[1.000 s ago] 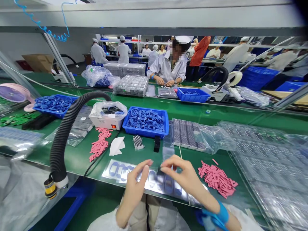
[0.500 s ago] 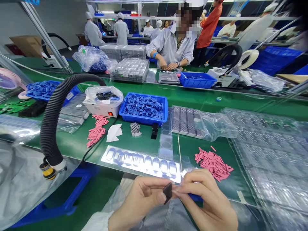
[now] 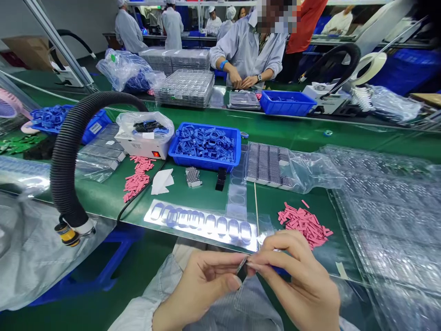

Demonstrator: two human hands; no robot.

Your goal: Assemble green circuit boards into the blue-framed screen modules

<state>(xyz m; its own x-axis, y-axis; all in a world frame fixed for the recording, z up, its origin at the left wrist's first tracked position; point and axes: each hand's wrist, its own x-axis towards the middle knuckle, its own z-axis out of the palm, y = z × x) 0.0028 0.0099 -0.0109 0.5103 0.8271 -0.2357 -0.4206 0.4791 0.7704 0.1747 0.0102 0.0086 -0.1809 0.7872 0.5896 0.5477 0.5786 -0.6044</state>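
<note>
Low in the view, over my lap, my left hand (image 3: 201, 285) and my right hand (image 3: 303, 285) meet fingertip to fingertip. Both pinch a small dark flat chip (image 3: 241, 269), seen nearly edge-on. Just beyond them, on the near edge of the green bench (image 3: 206, 193), lies a clear strip of oval film pieces (image 3: 203, 223). A heap of pink strips (image 3: 303, 223) lies past my right hand, and a thin stick (image 3: 256, 207) lies beside the strip. Something blue shows under my right fingers; I cannot make it out.
A blue bin of blue frames (image 3: 206, 146), a white box under a plastic bag (image 3: 144, 138) and a bagged tray of dark parts (image 3: 272, 168) stand mid-bench. A black ribbed hose (image 3: 65, 156) arches at left. Clear plastic trays (image 3: 389, 207) cover the right. A person (image 3: 253, 46) works opposite.
My hands came off the film strip and drew back over my lap with the dark chip. The chip has since turned from face-on to nearly edge-on. The view tilted downward.
</note>
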